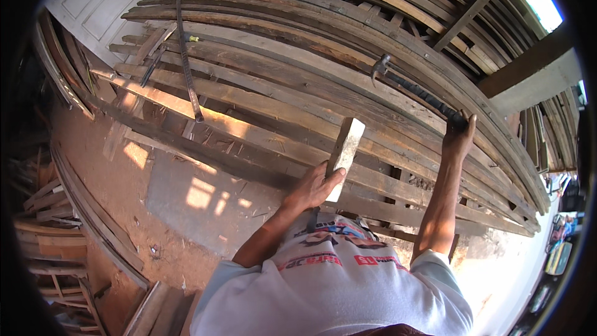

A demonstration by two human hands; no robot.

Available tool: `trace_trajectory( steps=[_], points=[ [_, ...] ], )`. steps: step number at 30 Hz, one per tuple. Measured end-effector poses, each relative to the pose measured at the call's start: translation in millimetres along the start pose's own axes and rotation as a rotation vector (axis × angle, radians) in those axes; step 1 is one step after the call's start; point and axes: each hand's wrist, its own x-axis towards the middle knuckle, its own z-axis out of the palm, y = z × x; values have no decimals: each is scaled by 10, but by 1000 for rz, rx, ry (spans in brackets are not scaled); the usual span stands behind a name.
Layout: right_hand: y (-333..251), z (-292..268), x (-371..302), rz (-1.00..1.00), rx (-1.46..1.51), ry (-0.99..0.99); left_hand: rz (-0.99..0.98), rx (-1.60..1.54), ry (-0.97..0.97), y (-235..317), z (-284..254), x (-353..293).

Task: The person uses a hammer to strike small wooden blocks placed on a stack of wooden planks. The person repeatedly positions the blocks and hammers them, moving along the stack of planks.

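My left hand [314, 186] is closed around a short squared wood block [346, 149], held upright in front of my shirt. One long side of the block is pale in the light. Farther out on the right, my right hand [459, 137] grips the end of a claw hammer's dark handle. The hammer [413, 86] points away to the left, its claw head over the long wooden planks [292, 74]. Whether the hammer touches the planks I cannot tell. The planks lie side by side with gaps between them.
Across the planks at left lies a long dark flat strip [184, 50]. A yellow-handled tool [191, 38] is beside it. More timber [410, 6] is stacked at the back, near a slanted post [476, 9]. A white panelled door [93, 6] stands far left; wood scraps [56, 224] fill the lower left.
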Motion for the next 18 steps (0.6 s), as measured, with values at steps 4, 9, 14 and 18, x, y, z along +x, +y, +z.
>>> trace_trajectory(
  steps=[4,9,14,18],
  points=[
    [509,-894,-418,208,-1078,-164,37,40,91,-264,-201,37],
    [488,-262,-1568,-361,-1550,-214,30,261,269,-241,-555,285],
    [186,471,-2448,280,-1360,-1008,-11,351,184,289,-788,1026],
    [-90,705,-2582,247,-1642,-1206,126,309,182,419,-895,1110]
  ],
)
